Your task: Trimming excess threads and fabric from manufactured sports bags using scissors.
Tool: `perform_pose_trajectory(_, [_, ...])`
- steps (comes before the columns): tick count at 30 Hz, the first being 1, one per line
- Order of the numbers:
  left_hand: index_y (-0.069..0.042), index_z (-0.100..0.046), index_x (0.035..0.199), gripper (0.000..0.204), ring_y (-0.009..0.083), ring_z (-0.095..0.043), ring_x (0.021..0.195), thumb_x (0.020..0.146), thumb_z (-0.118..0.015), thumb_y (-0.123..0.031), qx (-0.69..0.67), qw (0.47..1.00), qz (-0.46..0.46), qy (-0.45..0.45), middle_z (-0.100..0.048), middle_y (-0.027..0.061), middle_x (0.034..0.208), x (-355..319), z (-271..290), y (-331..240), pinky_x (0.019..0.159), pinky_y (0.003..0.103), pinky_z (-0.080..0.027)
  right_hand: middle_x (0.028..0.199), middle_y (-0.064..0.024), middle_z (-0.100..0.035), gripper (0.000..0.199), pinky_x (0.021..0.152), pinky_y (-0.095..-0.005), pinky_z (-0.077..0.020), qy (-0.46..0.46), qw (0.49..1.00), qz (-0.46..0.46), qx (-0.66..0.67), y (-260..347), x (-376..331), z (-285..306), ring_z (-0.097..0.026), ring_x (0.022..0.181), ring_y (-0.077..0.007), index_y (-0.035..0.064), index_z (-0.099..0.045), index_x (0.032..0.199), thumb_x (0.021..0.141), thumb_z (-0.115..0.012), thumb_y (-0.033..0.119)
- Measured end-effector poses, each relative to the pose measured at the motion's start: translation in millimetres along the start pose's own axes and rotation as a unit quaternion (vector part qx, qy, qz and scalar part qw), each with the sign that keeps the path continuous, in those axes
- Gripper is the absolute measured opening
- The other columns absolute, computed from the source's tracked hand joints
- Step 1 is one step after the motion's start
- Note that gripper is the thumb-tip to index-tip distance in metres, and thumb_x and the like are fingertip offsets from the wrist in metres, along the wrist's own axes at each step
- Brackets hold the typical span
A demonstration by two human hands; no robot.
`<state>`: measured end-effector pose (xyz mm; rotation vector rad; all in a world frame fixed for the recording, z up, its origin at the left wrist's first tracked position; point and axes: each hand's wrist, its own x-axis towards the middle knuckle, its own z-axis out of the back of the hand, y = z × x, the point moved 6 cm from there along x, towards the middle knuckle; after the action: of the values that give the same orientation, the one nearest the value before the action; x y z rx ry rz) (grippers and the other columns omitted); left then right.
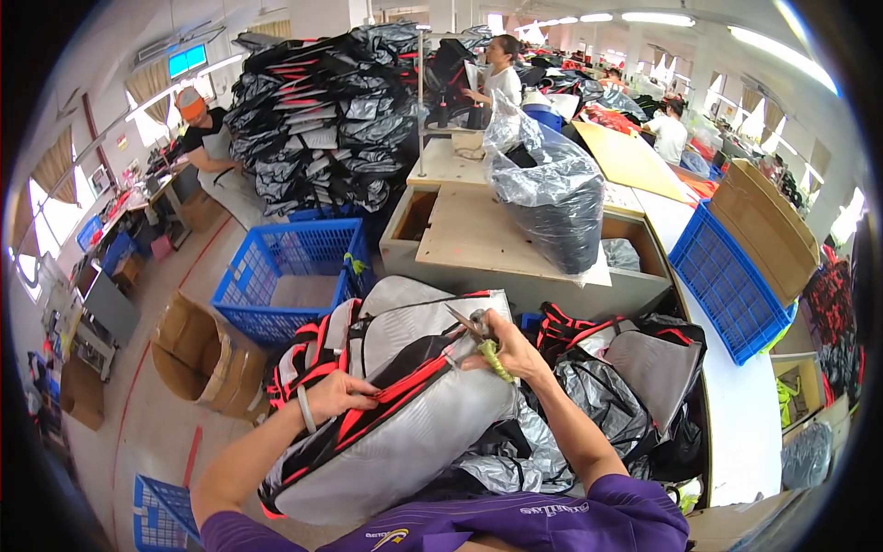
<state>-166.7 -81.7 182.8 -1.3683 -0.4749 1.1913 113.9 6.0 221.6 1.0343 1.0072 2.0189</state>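
Note:
Across my lap lies a silver-grey and black bag (405, 451) with red trim. My left hand (338, 397), a pale band on its wrist, is closed in a pinch on the red-edged black strip along the bag's upper side. Farther right, my right hand (515, 348) is wrapped round a pair of scissors (466, 320). Their metal blades point up and left over the bag, and yellow-green wrapping shows on the handle. Whether the blades touch the bag, I cannot tell. Another grey panel with black and red edging (405, 322) lies just beyond my hands.
A blue plastic crate (290, 313) and an open cardboard box (189, 354) stand left. Ahead, a wooden bench (460, 221) bears a filled clear plastic bag (552, 198). More silver and black bags (598, 396) lie right. People work near a tall bag pile (317, 120).

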Motion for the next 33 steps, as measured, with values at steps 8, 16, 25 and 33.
perform_pose_trajectory(8, [-0.005, -0.067, 0.08, 0.007, 0.0301, -0.058, 0.096, 0.077, -0.069, -0.011, 0.367, 0.85, -0.175, -0.336, -0.056, 0.0122, 0.108, -23, 19, -17, 0.081, 0.038, -0.047, 0.069, -0.0079, -0.049, 0.051, 0.061, -0.0337, -0.0422, -0.144, 0.987, -0.052, 0.047, -28, 28, -38, -0.045, 0.066, -0.0162, 0.003, -0.045, 0.085, 0.062, -0.086, 0.024])
perform_pose_trajectory(16, [0.001, -0.064, 0.079, 0.022, 0.0229, -0.054, 0.058, 0.084, -0.065, -0.021, 0.176, 0.916, -0.089, -0.351, -0.053, 0.0167, 0.061, 20, 65, -10, 0.059, 0.036, -0.04, 0.07, -0.016, -0.056, 0.055, 0.063, -0.0377, -0.0442, -0.231, 0.96, -0.157, 0.016, -62, 63, -36, -0.052, 0.066, -0.0245, -0.0041, -0.05, 0.081, 0.059, -0.086, 0.032])
perform_pose_trajectory(25, [0.006, -0.062, 0.079, 0.016, 0.0063, -0.041, 0.059, 0.084, -0.064, -0.009, -0.025, 0.908, -0.128, -0.397, -0.049, -0.0025, 0.062, 14, 37, 34, 0.054, 0.026, -0.033, 0.079, -0.0136, -0.053, 0.058, 0.067, -0.0382, -0.045, -0.014, 0.954, 0.052, -0.296, -19, 56, 26, -0.054, 0.073, -0.0293, 0.0008, -0.048, 0.078, 0.068, -0.079, 0.049])
perform_pose_trajectory(33, [0.003, -0.066, 0.079, 0.011, 0.0016, -0.041, 0.06, 0.084, -0.065, -0.006, -0.131, 0.908, -0.137, -0.375, -0.052, -0.0062, 0.065, -1, 26, 29, 0.053, 0.021, -0.031, 0.086, -0.0152, -0.052, 0.061, 0.07, -0.0421, -0.0445, 0.163, 0.866, 0.241, -0.407, 30, 96, 17, -0.053, 0.08, -0.037, -0.001, -0.05, 0.089, 0.064, -0.079, 0.046])
